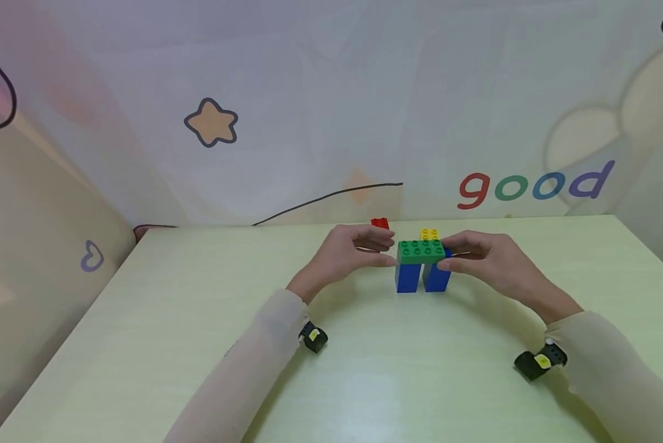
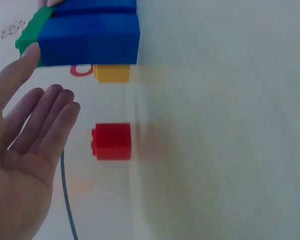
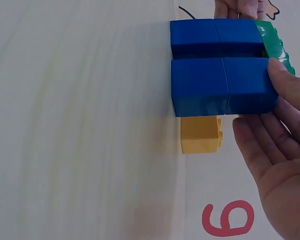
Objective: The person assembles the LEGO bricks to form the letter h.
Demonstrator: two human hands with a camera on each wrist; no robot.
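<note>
A green brick (image 1: 421, 251) with studs lies across two upright blue columns, like a bridge. Each column shows two blue bricks stacked, seen on the left column (image 1: 408, 278) and right column (image 3: 222, 87). My right hand (image 1: 483, 261) pinches the top of the right column beside the green brick's end, thumb in front and fingers reaching behind. At the other end, my left hand (image 1: 353, 251) has its thumb tip at the corner where green meets blue. Its other fingers are straight and hold nothing.
Behind the bridge stands a yellow brick (image 3: 200, 135), close to the table's back edge. Farther left along that edge is a red brick (image 2: 113, 142). A printed cloth backdrop (image 1: 320, 111) rises behind the pale table (image 1: 143, 332).
</note>
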